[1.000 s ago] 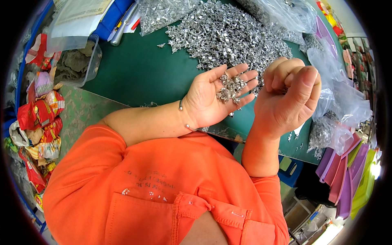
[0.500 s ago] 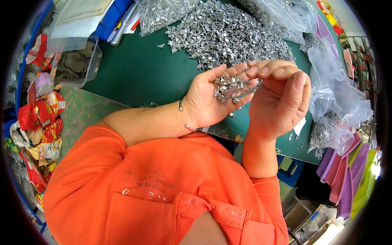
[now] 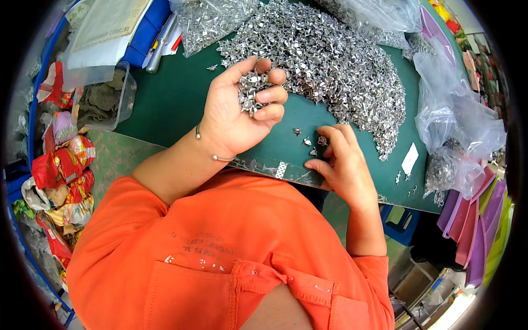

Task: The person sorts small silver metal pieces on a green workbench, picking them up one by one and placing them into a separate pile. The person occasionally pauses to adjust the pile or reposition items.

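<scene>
My left hand [image 3: 239,107], palm up with the fingers curled, holds a cluster of small silvery metal pieces [image 3: 252,91] in its palm. A thin open bangle is on that wrist. Low over the green tabletop, my right hand [image 3: 345,165] has its thumb and fingers apart beside a few loose metal pieces [image 3: 307,142]. One more piece lies right at its fingertips; whether it is touched I cannot tell. Beyond both hands spreads a big heap of the same small pronged metal pieces [image 3: 330,60].
Clear plastic bags [image 3: 456,110] lie at the right, and another bag of pieces [image 3: 212,25] at the back. A clear tub [image 3: 127,96] with grey contents stands left, near a blue bin [image 3: 147,41] and a metal-handled tool [image 3: 157,58]. A white slip [image 3: 410,158] lies at the right.
My left hand has moved left and up, its fingers curling round the pieces. My right hand has come away from it, down to the loose pieces near the table's front edge.
</scene>
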Motion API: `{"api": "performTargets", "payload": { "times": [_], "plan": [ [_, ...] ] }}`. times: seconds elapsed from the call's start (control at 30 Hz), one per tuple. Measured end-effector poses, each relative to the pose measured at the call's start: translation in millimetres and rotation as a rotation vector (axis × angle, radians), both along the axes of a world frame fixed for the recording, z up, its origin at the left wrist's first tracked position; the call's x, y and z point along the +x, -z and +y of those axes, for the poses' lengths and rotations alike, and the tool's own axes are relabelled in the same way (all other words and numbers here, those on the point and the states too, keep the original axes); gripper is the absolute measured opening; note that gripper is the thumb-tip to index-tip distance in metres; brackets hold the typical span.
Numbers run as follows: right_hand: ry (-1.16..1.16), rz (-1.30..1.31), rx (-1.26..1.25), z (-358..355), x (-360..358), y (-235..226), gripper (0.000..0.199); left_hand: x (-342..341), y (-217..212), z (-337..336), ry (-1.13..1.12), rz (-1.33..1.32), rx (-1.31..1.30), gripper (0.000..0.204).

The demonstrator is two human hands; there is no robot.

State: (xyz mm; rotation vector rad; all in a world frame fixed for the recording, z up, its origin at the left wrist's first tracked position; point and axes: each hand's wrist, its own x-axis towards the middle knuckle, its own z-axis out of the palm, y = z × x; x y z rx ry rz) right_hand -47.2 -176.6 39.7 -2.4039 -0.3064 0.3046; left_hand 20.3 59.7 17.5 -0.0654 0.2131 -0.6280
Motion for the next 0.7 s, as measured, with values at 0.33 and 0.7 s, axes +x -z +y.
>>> {"api": "performTargets", "payload": {
  "times": [0.33, 0.7],
  "plan": [
    [-0.096, -0.139, 0.094, 24.9, 21.9, 8.0, 0.014, -13.8, -1.8, -1.1, 0.162, 0.182, 0.326, 0.024],
    [0.166, -0.637, 0.434, 19.0, 23.7, 1.1, 0.018, 3.3, 0.5, -15.7, 0.320, 0.174, 0.321, 0.023]
  ]
}}
